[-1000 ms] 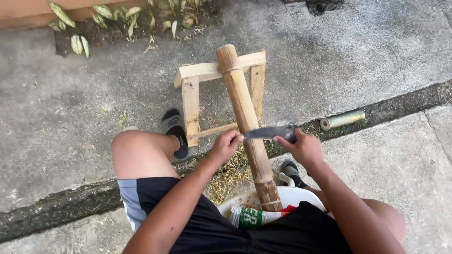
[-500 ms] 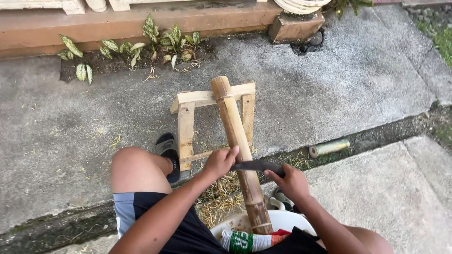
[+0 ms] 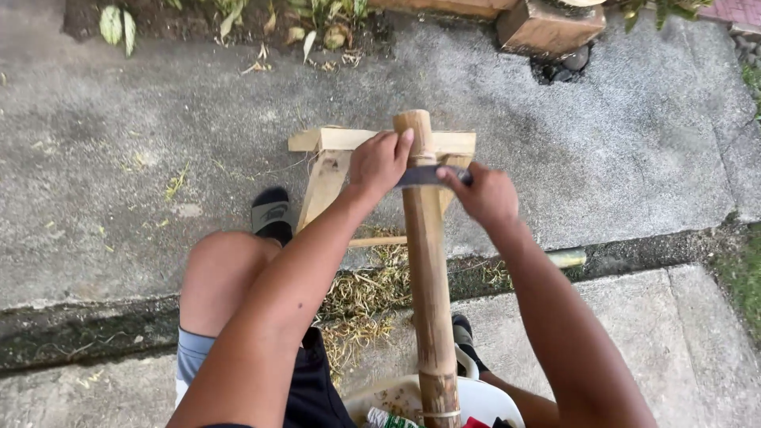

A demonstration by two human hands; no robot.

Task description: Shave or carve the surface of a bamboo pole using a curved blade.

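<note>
Head view looks down on a long tan bamboo pole (image 3: 428, 277) that runs up the middle of the frame, its far end propped on a small pale wooden trestle stand (image 3: 333, 154) and its near end reaching back between the person's knees. Across the pole, close to its far end, lies a dark flat metal blade (image 3: 424, 175), set crosswise and touching the top of the bamboo.

Both hands are on that blade. The left hand (image 3: 379, 162) is clenched around the blade's left end, fingers curled over it and the fingertips touching the pole just above. The right hand (image 3: 483, 194) grips the blade's right end, thumb and fingers closed on it (the handle itself is hidden inside the fist). The two forearms stretch out on either side of the pole.

Under the pole, a heap of yellowish bamboo shavings (image 3: 361, 305) lies on the grey concrete ground (image 3: 158, 158), spilling over a dark seam between two slabs. A black slide sandal (image 3: 272, 214) on the left foot sits just left of the stand's leg. At the bottom edge, the pole's near end passes over a white plastic tub (image 3: 483, 400). A short green piece of bamboo (image 3: 567, 257) lies in the seam to the right, well apart from the hands. Green leafy plants (image 3: 119, 22) edge the top left corner.
</note>
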